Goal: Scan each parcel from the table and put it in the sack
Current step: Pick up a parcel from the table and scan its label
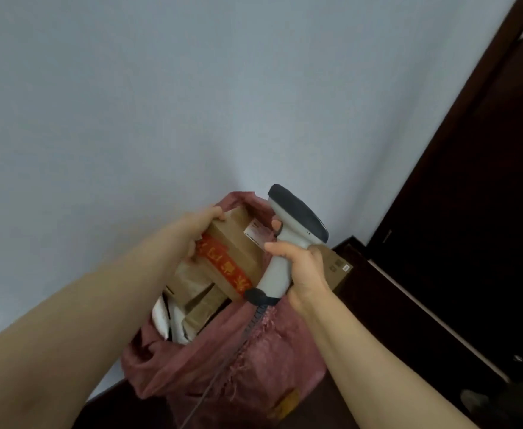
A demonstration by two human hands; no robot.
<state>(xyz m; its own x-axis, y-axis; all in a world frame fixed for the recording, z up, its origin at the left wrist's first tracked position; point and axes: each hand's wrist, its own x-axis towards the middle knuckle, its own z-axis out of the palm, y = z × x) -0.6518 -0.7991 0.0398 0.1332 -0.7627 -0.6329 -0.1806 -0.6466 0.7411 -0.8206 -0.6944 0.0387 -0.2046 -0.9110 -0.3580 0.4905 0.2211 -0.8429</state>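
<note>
My left hand grips a brown cardboard parcel with a red printed tape band and a white label, held over the open mouth of the pinkish-red woven sack. Inside the sack lie several other parcels, brown paper and white. My right hand holds a grey and white barcode scanner by its handle, right next to the parcel, with a finger at the trigger. The scanner's coiled cable hangs down over the sack's front.
A plain grey wall fills the upper view. Dark wooden furniture or a door stands at the right, with another cardboard box behind my right hand. The floor beneath the sack is dark.
</note>
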